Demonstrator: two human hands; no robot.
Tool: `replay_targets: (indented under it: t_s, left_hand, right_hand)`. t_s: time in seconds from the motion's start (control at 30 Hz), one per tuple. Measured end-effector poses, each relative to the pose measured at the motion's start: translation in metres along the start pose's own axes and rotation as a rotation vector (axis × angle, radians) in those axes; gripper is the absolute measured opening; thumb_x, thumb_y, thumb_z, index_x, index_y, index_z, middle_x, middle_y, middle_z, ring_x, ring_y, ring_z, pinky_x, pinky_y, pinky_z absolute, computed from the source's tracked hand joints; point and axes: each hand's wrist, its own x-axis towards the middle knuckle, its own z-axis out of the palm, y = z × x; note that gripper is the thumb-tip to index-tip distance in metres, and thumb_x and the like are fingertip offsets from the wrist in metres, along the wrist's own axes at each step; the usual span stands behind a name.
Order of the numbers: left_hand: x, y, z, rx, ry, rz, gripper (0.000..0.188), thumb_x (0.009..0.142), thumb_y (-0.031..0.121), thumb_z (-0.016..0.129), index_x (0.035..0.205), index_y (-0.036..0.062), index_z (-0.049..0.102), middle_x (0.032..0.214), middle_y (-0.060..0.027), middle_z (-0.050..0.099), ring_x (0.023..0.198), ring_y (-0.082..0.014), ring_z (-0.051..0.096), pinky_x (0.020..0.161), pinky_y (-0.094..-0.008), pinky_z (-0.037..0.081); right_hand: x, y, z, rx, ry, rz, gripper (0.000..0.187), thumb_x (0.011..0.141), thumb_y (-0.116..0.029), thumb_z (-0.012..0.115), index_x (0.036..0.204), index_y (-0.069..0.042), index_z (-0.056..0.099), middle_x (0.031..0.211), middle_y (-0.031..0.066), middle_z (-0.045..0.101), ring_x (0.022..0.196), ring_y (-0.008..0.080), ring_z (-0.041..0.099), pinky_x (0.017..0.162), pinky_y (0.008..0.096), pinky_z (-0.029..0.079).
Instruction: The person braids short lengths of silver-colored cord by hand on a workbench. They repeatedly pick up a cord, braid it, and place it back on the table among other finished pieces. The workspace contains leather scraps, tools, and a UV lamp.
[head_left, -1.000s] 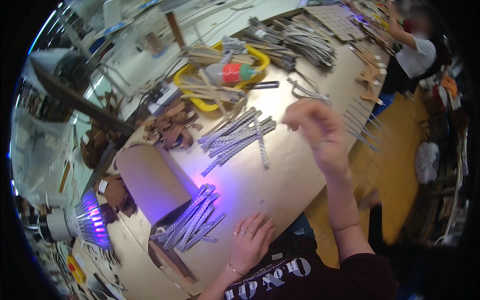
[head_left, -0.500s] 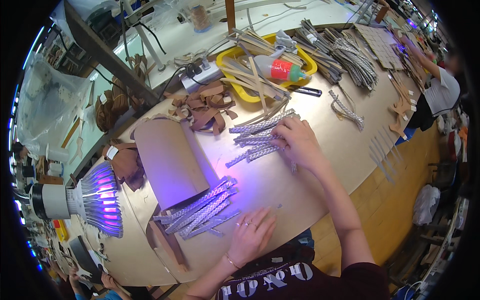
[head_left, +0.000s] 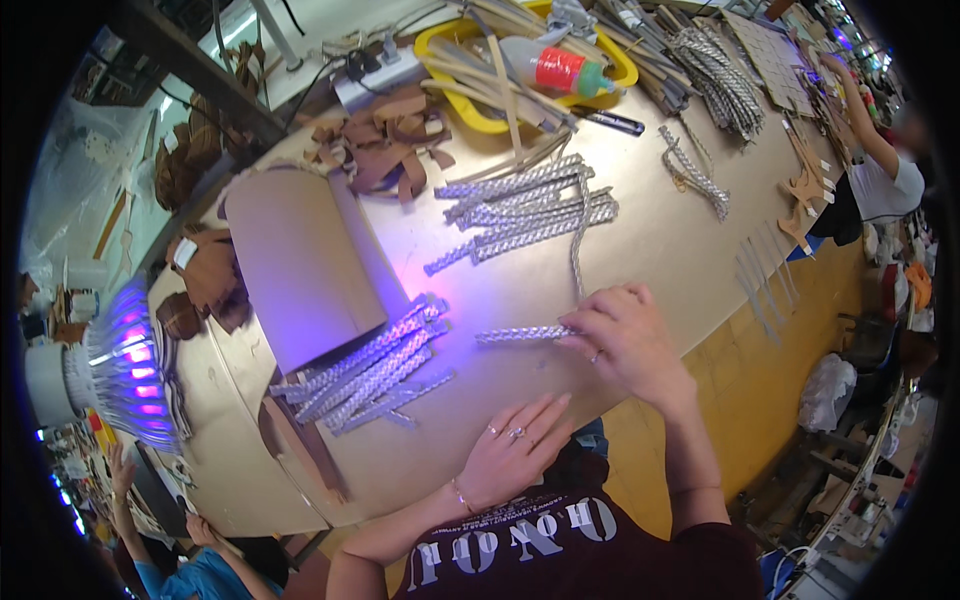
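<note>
Between its fingers and thumb my right hand (head_left: 625, 340) pinches one silvery braided strap (head_left: 515, 334), which points left, low over the table. My left hand (head_left: 517, 450) rests near the table's front edge with its fingers stretched out, holding nothing. Beyond my right hand lies a loose pile of braided straps (head_left: 530, 212), one of them trailing down toward me. A second bunch of braided straps (head_left: 370, 370) lies to the left under purple light, against a curved brown board (head_left: 300, 265).
Brown leather scraps (head_left: 385, 145) lie behind the board. A yellow tray (head_left: 470, 118) holds strips and a bottle with a green cap (head_left: 590, 78). A black-handled cutter (head_left: 610, 121) lies beside it. A finned lamp (head_left: 120, 365) stands at left. Other people work at both sides.
My right hand has come from the far pile toward me, bringing one braided strap away. My left hand has shifted slightly right. The whole view has tilted and shifted.
</note>
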Motion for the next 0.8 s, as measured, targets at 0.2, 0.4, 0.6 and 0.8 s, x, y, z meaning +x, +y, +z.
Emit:
replay_targets:
  t_s: [0.2, 0.4, 0.6, 0.8]
  left_hand:
    - [0.004, -0.008, 0.022, 0.145, -0.093, -0.238, 0.064, 0.088, 0.031, 0.071, 0.140, 0.0011, 0.049, 0.154, -0.0184, 0.039, 0.142, -0.0359, 0.037, 0.116, -0.0503, 0.027]
    - [0.007, -0.020, 0.025, 0.219, -0.121, -0.344, 0.071, 0.090, 0.040, 0.065, 0.147, 0.0026, 0.044, 0.159, -0.0172, 0.032, 0.148, -0.0348, 0.027, 0.120, -0.0531, 0.019]
    - [0.006, -0.023, 0.026, 0.186, -0.187, -0.361, 0.069, 0.092, 0.039, 0.063, 0.147, 0.0024, 0.044, 0.159, -0.0194, 0.031, 0.148, -0.0398, 0.024, 0.121, -0.0571, 0.014]
    - [0.009, -0.023, 0.023, 0.215, -0.167, -0.337, 0.067, 0.091, 0.036, 0.063, 0.145, 0.0003, 0.045, 0.158, -0.0217, 0.032, 0.147, -0.0413, 0.024, 0.120, -0.0586, 0.014]
  right_hand:
    - [-0.029, -0.003, 0.040, -0.054, 0.166, 0.039, 0.030, 0.080, -0.025, 0.078, 0.107, -0.014, 0.071, 0.101, 0.0029, 0.065, 0.097, 0.0221, 0.060, 0.091, 0.0367, 0.040]
    - [-0.053, 0.020, 0.011, -0.006, 0.331, 0.225, 0.027, 0.084, -0.025, 0.077, 0.106, -0.011, 0.070, 0.109, 0.0054, 0.064, 0.103, 0.0279, 0.058, 0.091, 0.0404, 0.041]
    - [-0.108, 0.092, -0.035, -0.096, 0.561, 0.822, 0.017, 0.091, -0.021, 0.070, 0.101, -0.007, 0.069, 0.109, 0.0105, 0.064, 0.105, 0.0290, 0.058, 0.091, 0.0394, 0.042]
    - [-0.136, 0.151, -0.031, -0.378, 0.559, 0.905, 0.024, 0.096, -0.030, 0.063, 0.102, -0.007, 0.067, 0.101, 0.0107, 0.066, 0.097, 0.0310, 0.062, 0.082, 0.0437, 0.045]
